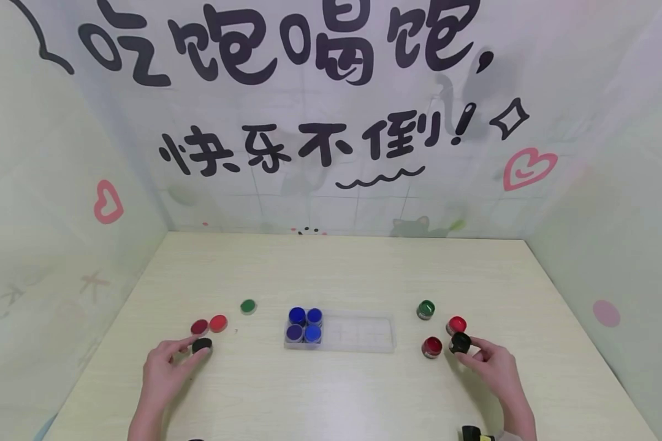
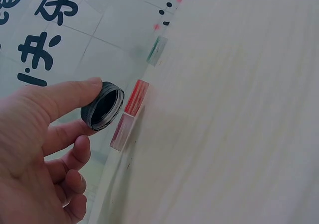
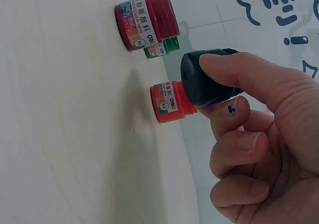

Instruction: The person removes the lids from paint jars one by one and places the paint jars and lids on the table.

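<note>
Between thumb and fingertips, my left hand [image 1: 164, 367] pinches a black lid [image 2: 102, 106], its hollow underside showing in the left wrist view. Just beyond that hand lie a dark red lid [image 1: 199, 327] and a red lid [image 1: 218, 323], with a green lid [image 1: 247, 307] farther back. On the other side, my right hand [image 1: 495, 369] grips a small jar of black paint [image 3: 207, 79], raised above the table. Near it stand uncovered paint jars: a red jar [image 3: 168, 102], a dark red jar [image 3: 147, 22] and a green jar [image 1: 426, 310].
A clear plastic tray [image 1: 358, 350] sits mid-table, with several blue and violet-blue paint jars [image 1: 312, 334] packed in its left end. Printed fabric walls [image 1: 331, 214] close off the back and both sides of the pale wooden table [image 1: 331, 269].
</note>
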Tool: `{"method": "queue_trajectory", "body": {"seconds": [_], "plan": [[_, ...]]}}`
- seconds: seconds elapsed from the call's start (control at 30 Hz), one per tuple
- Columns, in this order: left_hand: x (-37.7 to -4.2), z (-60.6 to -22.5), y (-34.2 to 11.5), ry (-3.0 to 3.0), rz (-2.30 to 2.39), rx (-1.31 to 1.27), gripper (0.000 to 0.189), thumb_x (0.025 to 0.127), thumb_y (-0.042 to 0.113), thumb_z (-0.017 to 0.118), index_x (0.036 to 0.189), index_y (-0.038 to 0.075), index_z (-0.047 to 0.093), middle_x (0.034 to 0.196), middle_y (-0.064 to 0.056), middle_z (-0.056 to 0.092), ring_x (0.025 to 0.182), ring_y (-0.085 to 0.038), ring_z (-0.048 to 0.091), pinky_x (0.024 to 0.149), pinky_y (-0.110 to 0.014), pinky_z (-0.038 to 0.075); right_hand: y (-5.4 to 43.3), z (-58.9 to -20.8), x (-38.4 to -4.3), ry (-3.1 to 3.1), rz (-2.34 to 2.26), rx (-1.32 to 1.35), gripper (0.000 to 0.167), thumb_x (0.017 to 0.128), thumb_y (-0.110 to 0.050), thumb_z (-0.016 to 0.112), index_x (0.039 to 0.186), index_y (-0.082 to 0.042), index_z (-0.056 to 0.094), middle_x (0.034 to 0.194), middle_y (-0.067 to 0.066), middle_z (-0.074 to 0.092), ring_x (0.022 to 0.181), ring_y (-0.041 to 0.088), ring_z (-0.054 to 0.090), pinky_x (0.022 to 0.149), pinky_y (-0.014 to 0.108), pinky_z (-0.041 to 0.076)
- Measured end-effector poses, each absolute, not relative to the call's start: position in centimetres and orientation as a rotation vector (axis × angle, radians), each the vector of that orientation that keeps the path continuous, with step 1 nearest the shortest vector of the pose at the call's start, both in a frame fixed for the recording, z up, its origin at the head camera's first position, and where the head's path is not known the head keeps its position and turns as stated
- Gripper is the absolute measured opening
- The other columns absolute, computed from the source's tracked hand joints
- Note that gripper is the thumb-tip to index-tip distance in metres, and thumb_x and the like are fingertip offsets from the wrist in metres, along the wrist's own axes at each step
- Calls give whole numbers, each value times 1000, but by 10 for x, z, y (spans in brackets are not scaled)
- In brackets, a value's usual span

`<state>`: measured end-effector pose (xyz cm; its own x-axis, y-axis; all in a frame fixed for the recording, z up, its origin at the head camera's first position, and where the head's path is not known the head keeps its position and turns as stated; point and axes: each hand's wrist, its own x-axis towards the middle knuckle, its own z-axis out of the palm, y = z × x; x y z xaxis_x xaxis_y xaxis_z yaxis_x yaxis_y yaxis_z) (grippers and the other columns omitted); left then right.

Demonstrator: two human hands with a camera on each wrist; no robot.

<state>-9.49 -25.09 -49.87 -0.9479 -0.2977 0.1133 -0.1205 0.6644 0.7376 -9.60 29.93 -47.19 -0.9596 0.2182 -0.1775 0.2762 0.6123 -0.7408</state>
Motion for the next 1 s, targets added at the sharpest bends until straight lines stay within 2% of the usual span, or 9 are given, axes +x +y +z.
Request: {"method": "queue_trajectory", "body": {"seconds": [0.27, 0.67, 0.83, 1.0], "plan": [[-95, -502, -254, -2749, -1071, 285, 41, 77, 21, 78, 107, -5, 67, 91, -14, 61, 87, -28, 47, 70, -35, 33, 299, -480, -93, 2740, -1288, 425, 46, 78, -10, 72, 118, 10, 58, 61, 1, 55, 54, 10, 45, 50, 23, 36], [-94, -501, -256, -2852, -994, 247, 38, 73, 18, 80, 102, -4, 69, 87, -13, 64, 83, -28, 52, 71, -37, 36, 299, -489, -90, 2730, -1279, 411, 47, 76, -8, 73, 117, 10, 58, 62, 1, 54, 55, 11, 44, 50, 23, 35], [-94, -500, -257, -2880, -1009, 255, 40, 74, 19, 79, 105, -4, 67, 89, -15, 63, 85, -29, 51, 72, -39, 35, 300, -491, -90, 2736, -1272, 388, 49, 75, -6, 73, 118, 11, 57, 63, 1, 54, 56, 11, 44, 52, 23, 35], [-94, -500, -258, -2895, -1002, 261, 41, 74, 20, 79, 105, -4, 67, 85, -10, 60, 81, -26, 47, 70, -37, 33, 299, -493, -92, 2747, -1261, 367, 48, 73, -3, 73, 116, 11, 58, 63, 1, 53, 56, 10, 45, 53, 22, 37]]}}
